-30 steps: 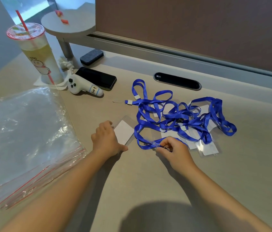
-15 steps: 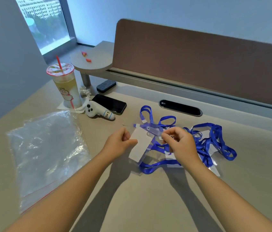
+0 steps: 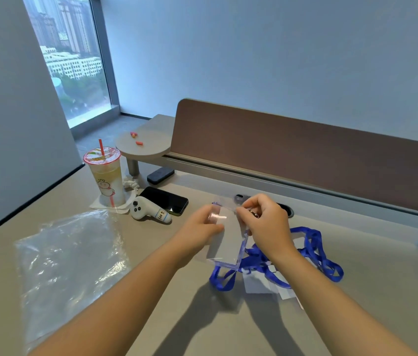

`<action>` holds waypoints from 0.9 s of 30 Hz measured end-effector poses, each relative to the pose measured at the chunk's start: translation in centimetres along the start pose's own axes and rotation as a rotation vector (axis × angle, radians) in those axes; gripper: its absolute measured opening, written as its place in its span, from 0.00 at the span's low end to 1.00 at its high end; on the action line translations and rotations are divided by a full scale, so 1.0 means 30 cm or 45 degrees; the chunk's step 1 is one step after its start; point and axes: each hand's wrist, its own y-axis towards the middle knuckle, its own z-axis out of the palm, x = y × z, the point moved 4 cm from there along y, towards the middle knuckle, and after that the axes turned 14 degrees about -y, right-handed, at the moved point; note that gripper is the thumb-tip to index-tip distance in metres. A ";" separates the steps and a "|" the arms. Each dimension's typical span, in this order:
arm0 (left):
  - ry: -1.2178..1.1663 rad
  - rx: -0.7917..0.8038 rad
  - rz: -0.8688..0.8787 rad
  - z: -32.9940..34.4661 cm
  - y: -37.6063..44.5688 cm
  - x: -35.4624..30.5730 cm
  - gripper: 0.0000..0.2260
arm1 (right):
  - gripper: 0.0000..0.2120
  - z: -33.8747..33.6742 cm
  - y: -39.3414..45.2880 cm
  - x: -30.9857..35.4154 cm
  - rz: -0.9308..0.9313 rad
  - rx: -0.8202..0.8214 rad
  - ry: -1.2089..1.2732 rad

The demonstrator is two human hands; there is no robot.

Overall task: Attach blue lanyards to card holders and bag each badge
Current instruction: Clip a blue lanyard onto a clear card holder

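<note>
step: clip on lanyard | left hand [image 3: 202, 224] grips card holder [image 3: 224, 242] up off desk | right hand [image 3: 264, 219] pinches clip [image 3: 253, 214] at top | blue lanyards [image 3: 313, 255] below | tip: hold still — aim for slot

Bag [image 3: 69, 255] left on desk [image 3: 177, 317]; lanyards [image 3: 315, 255] right; cup [image 3: 105, 176] behind, perhaps on napkin.

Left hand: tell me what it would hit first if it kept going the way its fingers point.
The left hand points right, so it would likely meet the right hand pinching the card holder; depth is uncertain.
</note>
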 end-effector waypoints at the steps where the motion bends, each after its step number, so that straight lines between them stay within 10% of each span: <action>1: -0.030 -0.019 0.001 0.008 -0.002 -0.011 0.03 | 0.08 -0.004 0.000 0.009 -0.008 -0.002 -0.012; 27: 0.122 -0.383 0.296 -0.150 -0.015 -0.121 0.10 | 0.04 0.004 -0.037 0.044 0.000 0.392 0.130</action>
